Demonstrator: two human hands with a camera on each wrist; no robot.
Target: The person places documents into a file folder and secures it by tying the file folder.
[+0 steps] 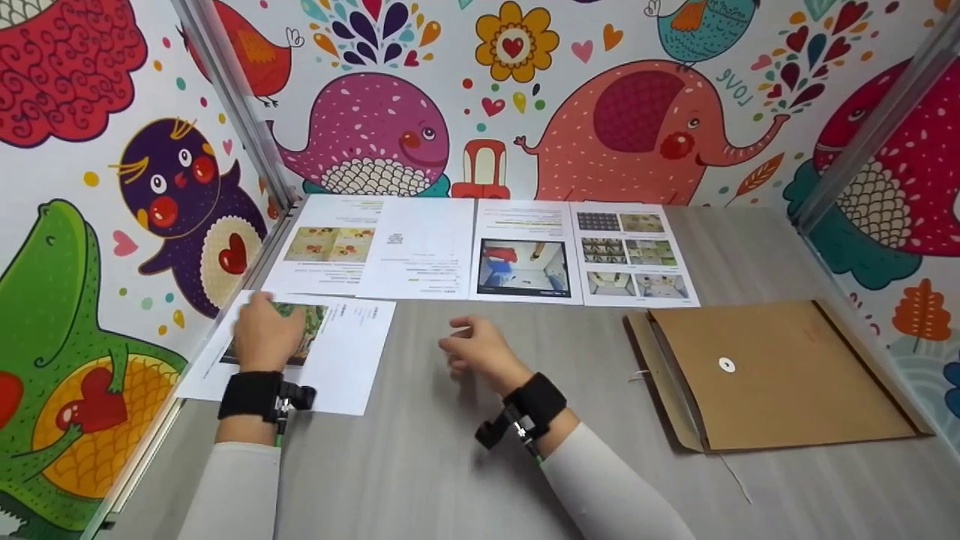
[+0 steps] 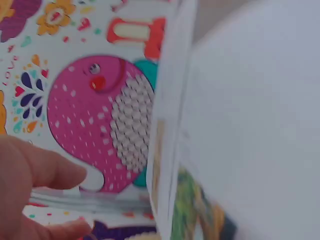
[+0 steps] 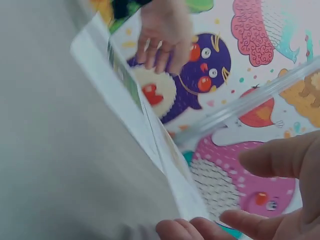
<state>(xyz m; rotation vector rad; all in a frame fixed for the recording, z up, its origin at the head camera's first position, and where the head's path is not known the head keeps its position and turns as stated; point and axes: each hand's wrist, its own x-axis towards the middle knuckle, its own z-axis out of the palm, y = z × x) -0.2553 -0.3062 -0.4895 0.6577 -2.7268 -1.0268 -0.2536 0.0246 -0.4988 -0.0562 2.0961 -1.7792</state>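
A printed sheet [image 1: 349,367] with a colour picture lies at the front left of the table. Over its picture is my left hand [image 1: 266,334], with thumb and fingers apart and nothing between them. That hand shows in the right wrist view too, its fingers [image 3: 162,52] hanging loosely above the paper. To the right of the sheet, my right hand [image 1: 484,352] hovers over the grey tabletop, fingers loosely bent and holding nothing. Behind both hands, several printed pages [image 1: 424,225] lie side by side along the back wall.
A brown cardboard document envelope [image 1: 795,375] with a white button and string lies on the right of the grey table [image 1: 420,465]. Walls with cartoon animals [image 1: 630,142] and metal corner posts [image 1: 236,97] enclose the back and sides.
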